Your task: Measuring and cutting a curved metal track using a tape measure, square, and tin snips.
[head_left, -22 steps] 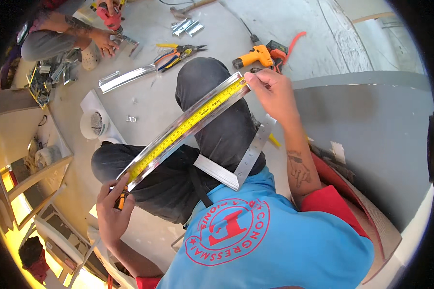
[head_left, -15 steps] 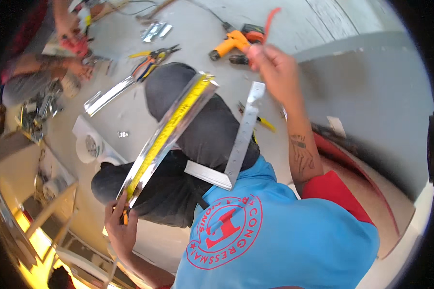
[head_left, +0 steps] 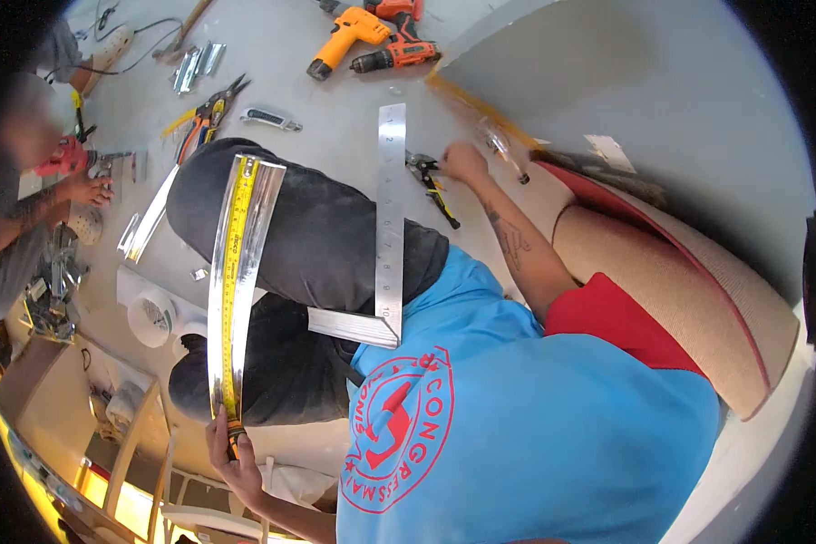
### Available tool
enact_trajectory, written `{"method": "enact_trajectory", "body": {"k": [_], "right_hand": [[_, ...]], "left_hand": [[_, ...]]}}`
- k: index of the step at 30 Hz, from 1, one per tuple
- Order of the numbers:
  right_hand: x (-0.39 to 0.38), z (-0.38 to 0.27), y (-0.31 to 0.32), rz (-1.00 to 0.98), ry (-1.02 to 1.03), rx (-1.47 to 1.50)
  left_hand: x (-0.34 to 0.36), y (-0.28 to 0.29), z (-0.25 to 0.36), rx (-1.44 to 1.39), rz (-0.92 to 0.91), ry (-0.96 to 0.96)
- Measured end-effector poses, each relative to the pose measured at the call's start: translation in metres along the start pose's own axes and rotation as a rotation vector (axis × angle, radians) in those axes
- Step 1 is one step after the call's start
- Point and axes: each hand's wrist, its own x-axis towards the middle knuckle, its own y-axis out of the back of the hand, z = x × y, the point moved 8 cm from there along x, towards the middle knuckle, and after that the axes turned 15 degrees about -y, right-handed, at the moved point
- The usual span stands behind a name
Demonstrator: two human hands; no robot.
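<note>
My left hand (head_left: 236,461) is closed round an orange-and-black tape measure (head_left: 235,439) at the lower end of a shiny metal channel (head_left: 266,204). Its yellow blade (head_left: 233,272) runs out along the channel, across my dark-trousered legs, to the far end. A metal try square (head_left: 390,227) rests on my lap, its thick stock toward my waist. Down at the floor, my right hand (head_left: 465,165) has its fingers curled in beside black-and-yellow pliers (head_left: 437,195). Whatever those fingers hold, if anything, is hidden.
A yellow drill (head_left: 346,41) and an orange drill (head_left: 399,56) lie ahead. Tin snips (head_left: 207,118) and a utility knife (head_left: 272,119) lie beyond my knee. At left, another person's hand (head_left: 89,190) is near a red drill (head_left: 63,159). A rolled carpet (head_left: 671,281) lies right.
My right hand has come down from in front of the drills to the floor beside the pliers. The view has shifted, and the channel with the tape now stands more upright in it.
</note>
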Motion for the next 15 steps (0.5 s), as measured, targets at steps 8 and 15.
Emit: {"method": "enact_trajectory", "body": {"k": [8,15], "right_hand": [[-0.001,0.024,-0.109,0.124,0.342,0.014],[-0.012,0.006,-0.09,-0.099,0.787,-0.147]], "left_hand": [[-0.011,0.005,0.004,-0.006,0.023,0.101],[-0.005,0.015,0.014,0.005,0.068,0.052]]}}
